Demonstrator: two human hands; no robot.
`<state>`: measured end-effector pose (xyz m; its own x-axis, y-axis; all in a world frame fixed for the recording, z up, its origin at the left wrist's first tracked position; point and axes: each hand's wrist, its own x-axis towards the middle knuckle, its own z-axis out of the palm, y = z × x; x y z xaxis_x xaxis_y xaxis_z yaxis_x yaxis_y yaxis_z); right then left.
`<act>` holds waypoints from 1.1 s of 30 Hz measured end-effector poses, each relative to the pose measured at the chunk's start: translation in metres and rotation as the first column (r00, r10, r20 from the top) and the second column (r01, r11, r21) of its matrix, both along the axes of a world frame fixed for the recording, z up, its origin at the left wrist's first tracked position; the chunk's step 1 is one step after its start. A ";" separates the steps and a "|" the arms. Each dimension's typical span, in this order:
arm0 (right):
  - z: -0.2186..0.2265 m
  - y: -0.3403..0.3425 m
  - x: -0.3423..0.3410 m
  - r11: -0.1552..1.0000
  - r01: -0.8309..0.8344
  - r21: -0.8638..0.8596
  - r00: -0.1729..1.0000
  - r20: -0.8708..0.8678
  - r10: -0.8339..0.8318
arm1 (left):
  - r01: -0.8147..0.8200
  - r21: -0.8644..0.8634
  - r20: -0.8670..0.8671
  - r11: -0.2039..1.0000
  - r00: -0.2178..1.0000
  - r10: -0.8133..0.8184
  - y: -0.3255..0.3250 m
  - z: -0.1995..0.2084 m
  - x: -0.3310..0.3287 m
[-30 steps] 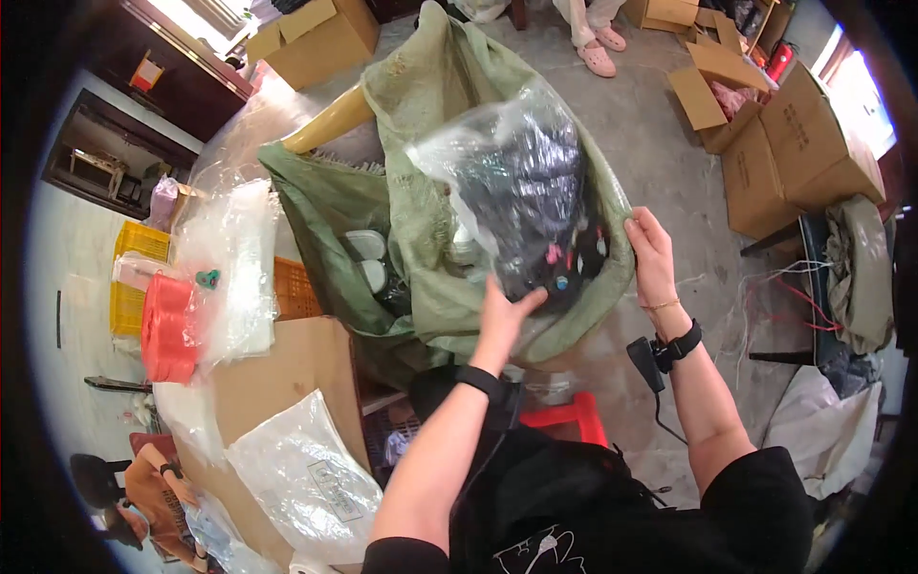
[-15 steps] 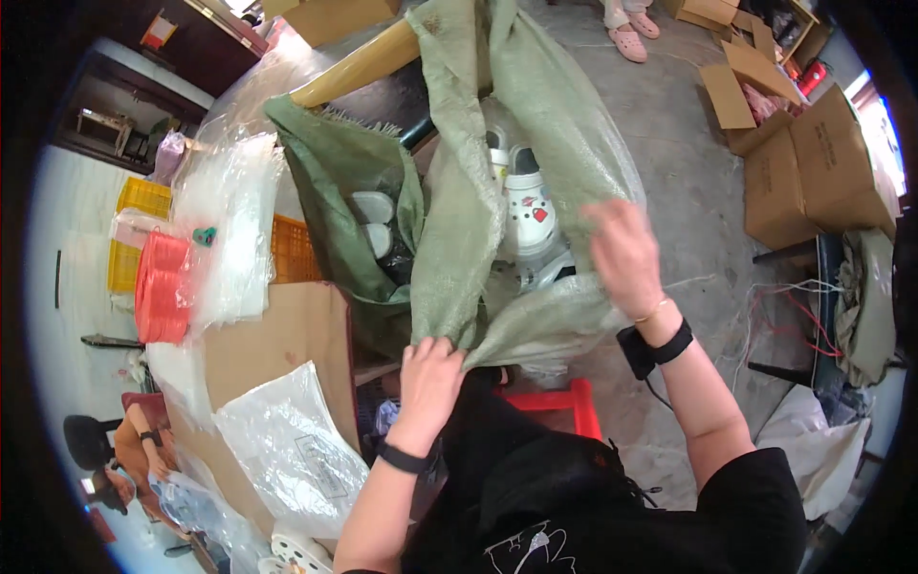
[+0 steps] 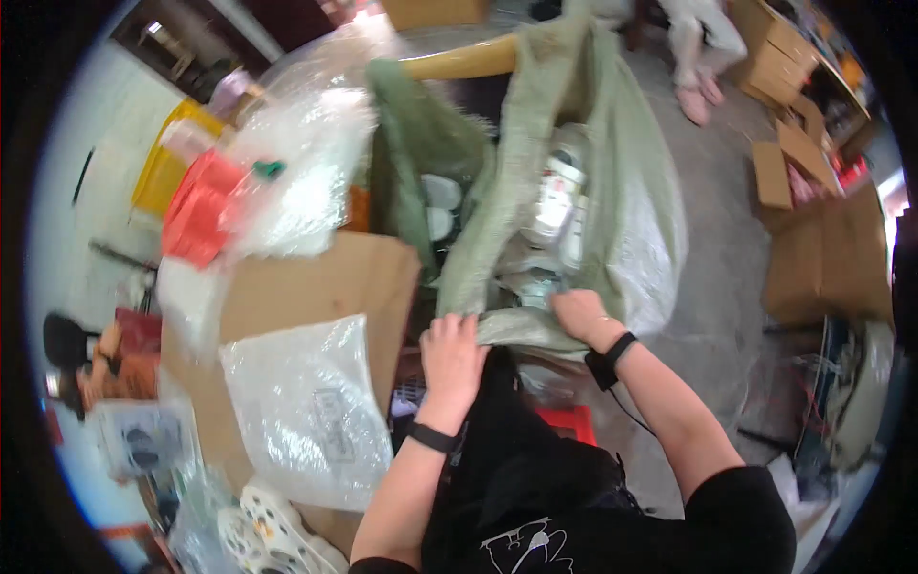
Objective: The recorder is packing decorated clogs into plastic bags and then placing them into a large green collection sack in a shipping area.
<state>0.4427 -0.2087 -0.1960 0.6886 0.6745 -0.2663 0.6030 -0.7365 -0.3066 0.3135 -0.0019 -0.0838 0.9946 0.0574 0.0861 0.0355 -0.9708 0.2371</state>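
Observation:
A green woven sack [image 3: 660, 210] stands in front of me with its mouth spread wide. Inside it lie white clogs [image 3: 555, 206], blurred, with clear plastic around them. At the sack's near rim, my left hand [image 3: 453, 359] is closed on the folded edge. My right hand [image 3: 583, 316] is closed on the same rim farther right, beside the clear plastic; its fingertips are partly hidden. To the left stands a second green sack [image 3: 397, 143] with pale shoe soles [image 3: 440, 206] showing inside.
On my left, a cardboard-covered table [image 3: 287, 287] bears a clear plastic bag [image 3: 311, 411], more plastic sheeting, a red bundle [image 3: 201, 210] and white clogs [image 3: 273, 531]. A red stool [image 3: 571, 423] is below the sack. Cardboard boxes [image 3: 827, 253] stand at right. A person in pink shoes [image 3: 693, 105] stands beyond.
My right hand has come down and inward to the sack's near rim and closed there. My left hand keeps its hold. The whole view has swung, shifting the scene rightward.

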 end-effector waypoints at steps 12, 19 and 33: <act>0.096 0.043 -0.039 0.797 -0.023 0.604 0.991 0.121 -0.064 | -0.177 -0.358 0.247 0.917 0.929 0.276 0.012 0.065 -0.149; 0.165 0.167 -0.150 0.542 -0.647 0.536 0.754 0.349 0.556 | -0.691 -0.297 0.382 0.659 0.546 0.745 0.048 0.084 -0.308; 0.135 0.300 -0.190 0.647 -0.723 0.240 0.686 0.350 0.637 | -0.956 0.279 0.368 0.097 0.199 0.908 0.104 0.105 -0.462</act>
